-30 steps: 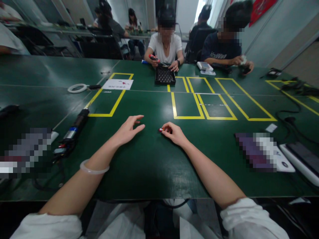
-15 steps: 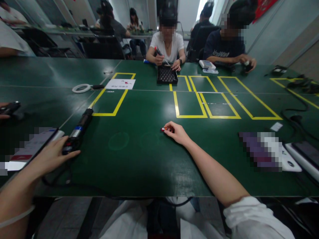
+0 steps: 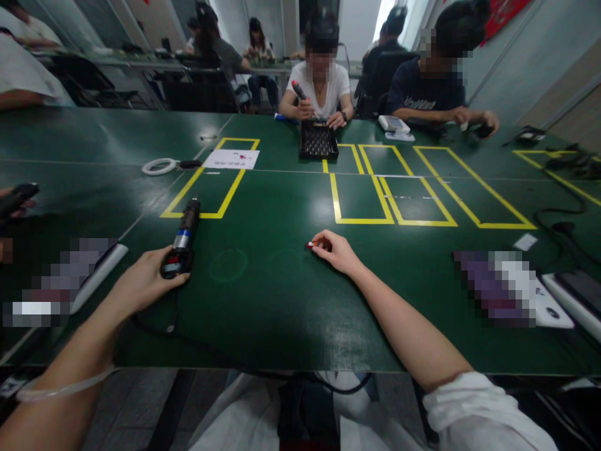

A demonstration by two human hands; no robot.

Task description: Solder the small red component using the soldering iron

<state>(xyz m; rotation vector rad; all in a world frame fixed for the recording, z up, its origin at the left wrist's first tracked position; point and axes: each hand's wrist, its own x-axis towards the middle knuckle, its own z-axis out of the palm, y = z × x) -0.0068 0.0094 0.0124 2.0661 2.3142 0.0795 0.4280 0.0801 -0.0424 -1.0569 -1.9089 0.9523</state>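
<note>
At the left, my left hand [image 3: 157, 272] is wrapped round the rear end of a black and silver electric screwdriver [image 3: 184, 236] with a blue band. The screwdriver lies low over the green table [image 3: 263, 326], its tip pointing away from me toward a yellow tape outline. A dark cable runs from its rear end. Further right, my right hand [image 3: 334, 250] rests on the table, closed in a pinch round a small red and orange piece [image 3: 310, 245]. Fingers hide most of that piece, so its kind cannot be told.
Yellow tape outlines [image 3: 366, 220] mark the table. A white sheet [image 3: 233, 159] and a coiled white cable [image 3: 159, 166] lie at the far left. Blurred-out devices lie on both sides. Opposite, a person [image 3: 315, 81] works over a black tray [image 3: 318, 150] with a screwdriver.
My left hand has moved right with the electric screwdriver, which now points more straight ahead. My right hand has stayed nearly still.
</note>
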